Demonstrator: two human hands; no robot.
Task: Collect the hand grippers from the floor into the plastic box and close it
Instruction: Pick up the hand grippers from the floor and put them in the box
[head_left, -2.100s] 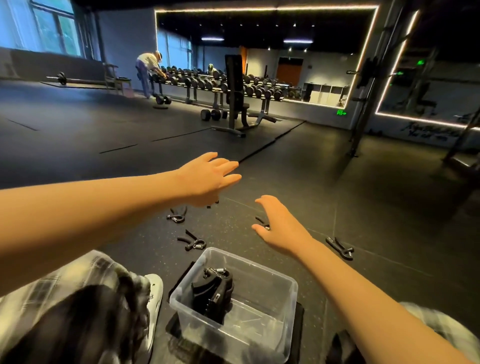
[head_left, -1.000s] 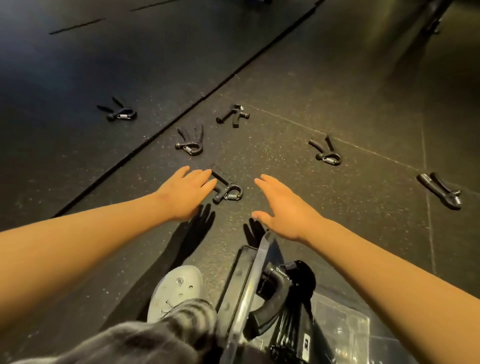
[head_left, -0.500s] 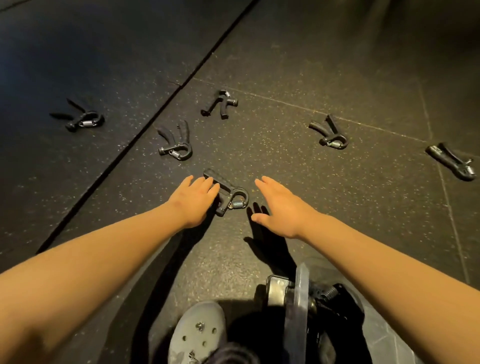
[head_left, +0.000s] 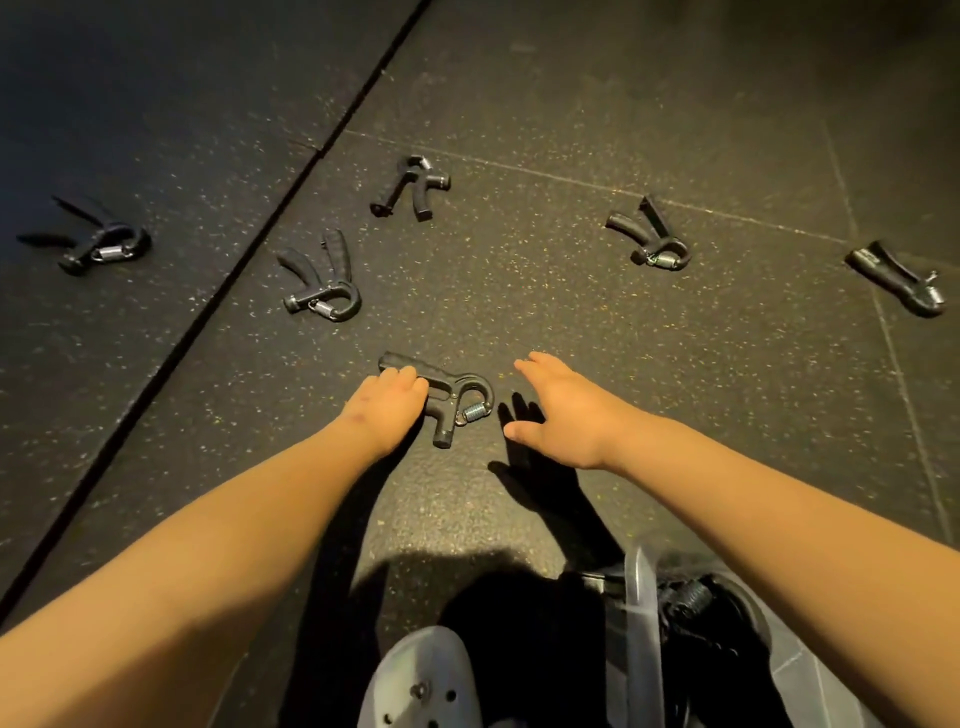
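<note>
- The left hand (head_left: 384, 402) lies over one handle of the nearest hand gripper (head_left: 457, 397) on the floor (head_left: 571, 301). Its fingers curl round that handle, their tips hidden under the knuckles.
- The right hand (head_left: 563, 415) hovers just beside that gripper's spring, fingers wide and holding nothing.
- The plastic box (head_left: 638, 613) sits at bottom right, largely hidden by the right forearm and cut off by the frame. The dark grippers inside it are hard to make out.
- Farther off, the far-left hand gripper (head_left: 104, 244) is blurred.
- A pale shoe (head_left: 415, 680) is cut off at the bottom edge.
</note>
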